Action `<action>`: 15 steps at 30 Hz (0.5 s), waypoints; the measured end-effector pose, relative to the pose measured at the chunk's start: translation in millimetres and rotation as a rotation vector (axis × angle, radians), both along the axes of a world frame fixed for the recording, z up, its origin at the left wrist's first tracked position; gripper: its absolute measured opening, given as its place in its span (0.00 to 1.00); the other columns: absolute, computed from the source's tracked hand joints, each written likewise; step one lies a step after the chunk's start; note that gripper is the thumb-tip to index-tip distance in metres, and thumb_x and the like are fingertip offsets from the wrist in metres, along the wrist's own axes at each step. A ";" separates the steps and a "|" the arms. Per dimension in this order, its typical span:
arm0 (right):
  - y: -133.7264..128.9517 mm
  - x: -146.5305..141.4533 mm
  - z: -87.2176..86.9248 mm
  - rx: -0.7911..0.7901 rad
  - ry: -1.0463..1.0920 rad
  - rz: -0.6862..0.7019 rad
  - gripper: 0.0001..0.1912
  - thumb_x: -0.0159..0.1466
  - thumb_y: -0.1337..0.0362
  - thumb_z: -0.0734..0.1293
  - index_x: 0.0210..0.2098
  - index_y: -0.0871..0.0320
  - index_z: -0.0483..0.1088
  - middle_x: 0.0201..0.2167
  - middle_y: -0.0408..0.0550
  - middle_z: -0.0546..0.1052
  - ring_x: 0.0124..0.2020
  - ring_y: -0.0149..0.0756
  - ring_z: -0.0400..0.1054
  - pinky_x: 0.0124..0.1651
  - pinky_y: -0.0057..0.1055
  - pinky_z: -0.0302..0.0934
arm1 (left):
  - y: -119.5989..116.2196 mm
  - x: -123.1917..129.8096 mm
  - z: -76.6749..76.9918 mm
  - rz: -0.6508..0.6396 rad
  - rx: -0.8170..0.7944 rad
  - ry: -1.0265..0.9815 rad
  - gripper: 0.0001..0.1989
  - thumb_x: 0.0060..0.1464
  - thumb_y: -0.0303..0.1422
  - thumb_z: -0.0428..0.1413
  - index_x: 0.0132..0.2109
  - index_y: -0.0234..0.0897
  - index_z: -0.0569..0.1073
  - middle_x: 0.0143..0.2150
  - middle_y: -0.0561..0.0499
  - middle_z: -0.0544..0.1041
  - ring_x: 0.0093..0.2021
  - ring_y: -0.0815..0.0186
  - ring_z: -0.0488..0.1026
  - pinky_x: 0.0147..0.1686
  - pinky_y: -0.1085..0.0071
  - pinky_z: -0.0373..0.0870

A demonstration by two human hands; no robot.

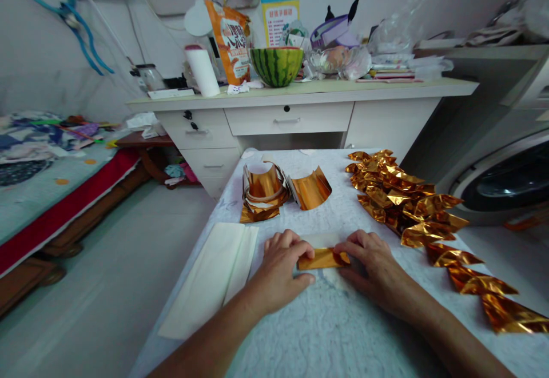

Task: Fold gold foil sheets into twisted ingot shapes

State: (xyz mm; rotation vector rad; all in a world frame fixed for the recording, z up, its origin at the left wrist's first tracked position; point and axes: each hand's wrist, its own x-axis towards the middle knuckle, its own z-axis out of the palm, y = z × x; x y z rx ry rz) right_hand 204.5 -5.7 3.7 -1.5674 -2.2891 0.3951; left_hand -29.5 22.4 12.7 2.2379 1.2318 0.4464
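Note:
A small strip of gold foil paper point(323, 259), folded into a narrow rectangle, lies in front of me, with a pale sheet edge point(319, 242) just behind it. My left hand point(285, 266) grips its left end between thumb and fingers. At the right end, my right hand point(371, 269) holds it the same way, its thumb partly hidden. Behind my hands stand a curled stack of gold foil sheets point(263, 186) and one loose curved gold sheet point(313, 188). Several folded gold foil pieces point(422, 206) with pointed ends run down the right side.
Off-white paper sheets point(206, 281) lie to the left on the cloth-covered table point(334, 338). Beyond it, a white desk point(287, 118) carries a cut watermelon point(277, 66), an orange snack pouch point(229, 43) and plastic bags. A bed point(55, 195) is at left, a washing machine point(506, 166) at right.

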 end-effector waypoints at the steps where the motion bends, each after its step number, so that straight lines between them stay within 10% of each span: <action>1: 1.0 0.2 -1.8 0.018 -0.001 0.000 0.10 0.62 0.67 0.67 0.42 0.51 0.74 0.40 0.50 0.70 0.39 0.42 0.63 0.41 0.39 0.57 | -0.9 1.5 -0.6 0.004 0.026 -0.007 0.14 0.49 0.30 0.62 0.44 0.46 0.72 0.46 0.52 0.67 0.49 0.59 0.63 0.49 0.61 0.58; 15: 2.2 -7.7 0.2 0.073 0.104 0.099 0.09 0.68 0.65 0.62 0.42 0.53 0.74 0.40 0.49 0.74 0.42 0.41 0.65 0.43 0.39 0.58 | -0.5 10.5 1.1 -0.123 0.241 0.184 0.06 0.61 0.28 0.54 0.41 0.40 0.76 0.36 0.52 0.73 0.39 0.63 0.67 0.38 0.67 0.65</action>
